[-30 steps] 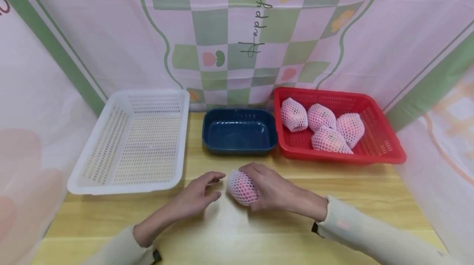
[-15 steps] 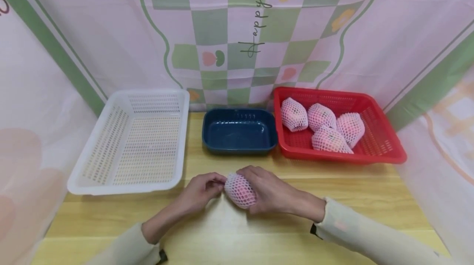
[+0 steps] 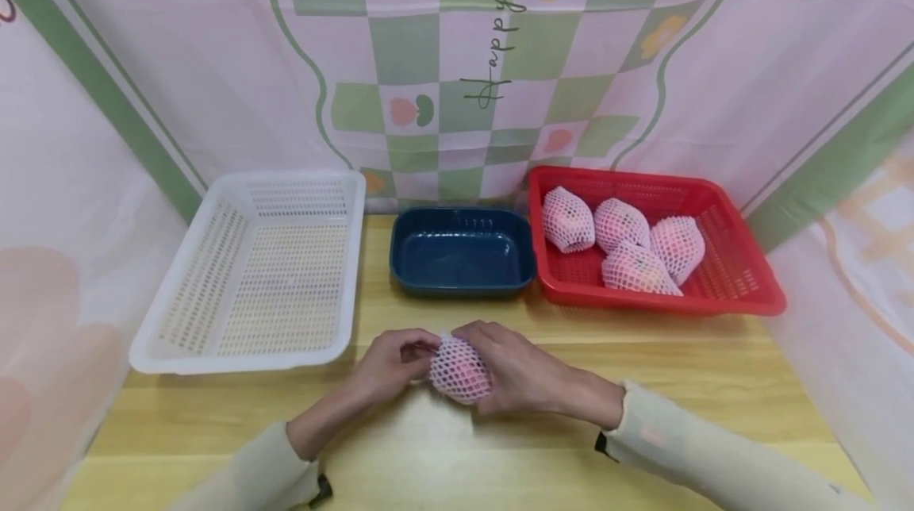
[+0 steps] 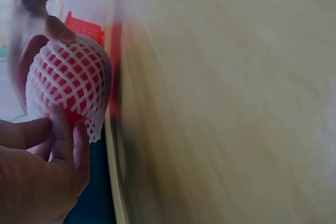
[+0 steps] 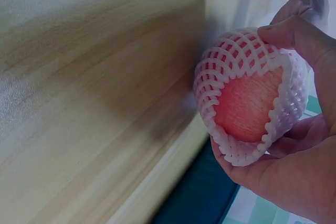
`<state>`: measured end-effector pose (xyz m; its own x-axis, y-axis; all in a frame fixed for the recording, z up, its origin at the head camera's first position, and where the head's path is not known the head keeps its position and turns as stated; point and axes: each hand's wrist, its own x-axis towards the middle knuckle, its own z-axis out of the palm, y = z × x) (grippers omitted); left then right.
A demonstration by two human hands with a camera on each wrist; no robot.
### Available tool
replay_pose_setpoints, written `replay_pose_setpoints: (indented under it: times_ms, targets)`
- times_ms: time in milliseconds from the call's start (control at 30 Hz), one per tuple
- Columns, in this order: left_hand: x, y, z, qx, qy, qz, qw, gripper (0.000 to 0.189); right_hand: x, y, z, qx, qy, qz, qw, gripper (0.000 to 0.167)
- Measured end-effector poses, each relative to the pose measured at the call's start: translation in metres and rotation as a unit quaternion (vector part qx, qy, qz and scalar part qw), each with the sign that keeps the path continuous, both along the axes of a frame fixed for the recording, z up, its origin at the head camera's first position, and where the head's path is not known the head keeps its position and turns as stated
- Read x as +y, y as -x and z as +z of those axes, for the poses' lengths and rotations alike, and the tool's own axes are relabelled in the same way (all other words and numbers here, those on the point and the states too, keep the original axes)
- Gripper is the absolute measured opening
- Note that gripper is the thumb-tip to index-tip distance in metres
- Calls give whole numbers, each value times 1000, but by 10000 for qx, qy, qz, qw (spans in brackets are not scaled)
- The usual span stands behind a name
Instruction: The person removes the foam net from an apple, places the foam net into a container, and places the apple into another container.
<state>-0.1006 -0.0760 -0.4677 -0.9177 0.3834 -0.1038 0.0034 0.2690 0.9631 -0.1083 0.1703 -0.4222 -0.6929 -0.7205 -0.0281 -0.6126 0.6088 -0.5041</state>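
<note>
A red apple [image 5: 247, 106] in a white foam net [image 3: 460, 368] is held low over the front middle of the table. My right hand [image 3: 517, 368] grips it from the right, thumb and fingers around the netted fruit. In the right wrist view, bare red skin shows through the net's open end. My left hand [image 3: 389, 364] is at the apple's left side. In the left wrist view, its thumb and fingertips [image 4: 60, 124] pinch the edge of the net, where a bit of red shows.
Several more netted fruits [image 3: 635, 269] lie in a red basket [image 3: 660, 305] at the back right. A dark blue tray [image 3: 460, 289] stands beside it. At the left is a white perforated basket [image 3: 246, 364]. A patterned curtain [image 3: 407, 51] hangs behind the wooden table [image 3: 457, 471].
My left hand has moved right to the apple, and its parted fingers have closed to pinch the net's edge. The right hand has shifted slightly left with the apple.
</note>
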Motion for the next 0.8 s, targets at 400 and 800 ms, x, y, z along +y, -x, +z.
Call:
replay_pose_setpoints:
  times_ms: [400, 800]
  targets:
    - [2, -2, 0, -609, -415, -201, 9971, 52, -1, 0, -4, 107, 71, 45, 9999, 95]
    - [10, -5, -2, -905, -948, -442, 9904, 60, 0, 0, -4, 11, 107, -152, 9998, 94]
